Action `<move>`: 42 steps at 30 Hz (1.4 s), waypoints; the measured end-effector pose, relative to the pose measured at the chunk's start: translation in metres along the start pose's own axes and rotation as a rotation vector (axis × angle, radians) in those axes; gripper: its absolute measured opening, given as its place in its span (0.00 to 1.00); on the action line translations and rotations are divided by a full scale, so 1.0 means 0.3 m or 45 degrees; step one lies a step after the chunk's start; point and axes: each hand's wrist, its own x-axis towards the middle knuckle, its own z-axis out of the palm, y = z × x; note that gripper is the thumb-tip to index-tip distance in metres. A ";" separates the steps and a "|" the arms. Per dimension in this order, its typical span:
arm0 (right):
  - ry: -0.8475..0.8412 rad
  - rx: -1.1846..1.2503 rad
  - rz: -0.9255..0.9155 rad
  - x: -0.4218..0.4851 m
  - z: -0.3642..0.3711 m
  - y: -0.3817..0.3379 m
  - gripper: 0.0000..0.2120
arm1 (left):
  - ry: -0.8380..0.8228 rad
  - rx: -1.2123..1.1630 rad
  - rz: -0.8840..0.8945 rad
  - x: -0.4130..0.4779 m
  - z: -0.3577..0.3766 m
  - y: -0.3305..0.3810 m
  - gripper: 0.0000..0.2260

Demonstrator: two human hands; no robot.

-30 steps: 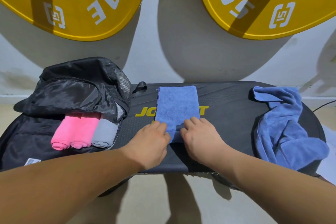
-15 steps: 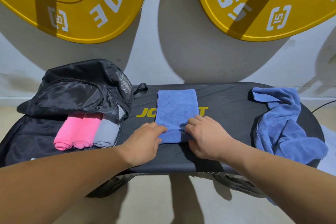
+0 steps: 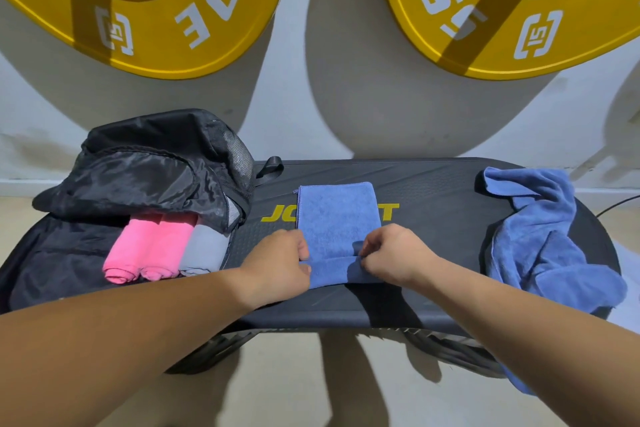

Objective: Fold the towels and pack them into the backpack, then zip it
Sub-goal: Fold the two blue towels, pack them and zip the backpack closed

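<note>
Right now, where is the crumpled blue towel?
In the head view the crumpled blue towel lies on the right end of the black oval bench, right of the person's right hand and the folded blue towel it grips.

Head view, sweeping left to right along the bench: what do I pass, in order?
Open black backpack → pink rolled towels inside it → grey rolled towel → left hand → folded blue towel → right hand → crumpled blue towel.
</note>
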 end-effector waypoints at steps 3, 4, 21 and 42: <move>-0.050 -0.051 0.102 0.013 -0.025 -0.022 0.11 | 0.184 0.533 0.624 -0.011 -0.010 0.002 0.09; -0.058 -0.050 0.108 0.017 -0.030 -0.025 0.13 | 0.172 0.656 0.780 -0.016 -0.004 0.009 0.11; 0.310 -0.861 -0.985 -0.026 0.004 0.067 0.13 | -0.117 0.309 0.482 0.010 0.003 -0.056 0.13; 0.598 -0.783 -0.909 0.051 0.036 0.021 0.06 | 0.068 0.801 0.590 0.026 -0.013 0.062 0.07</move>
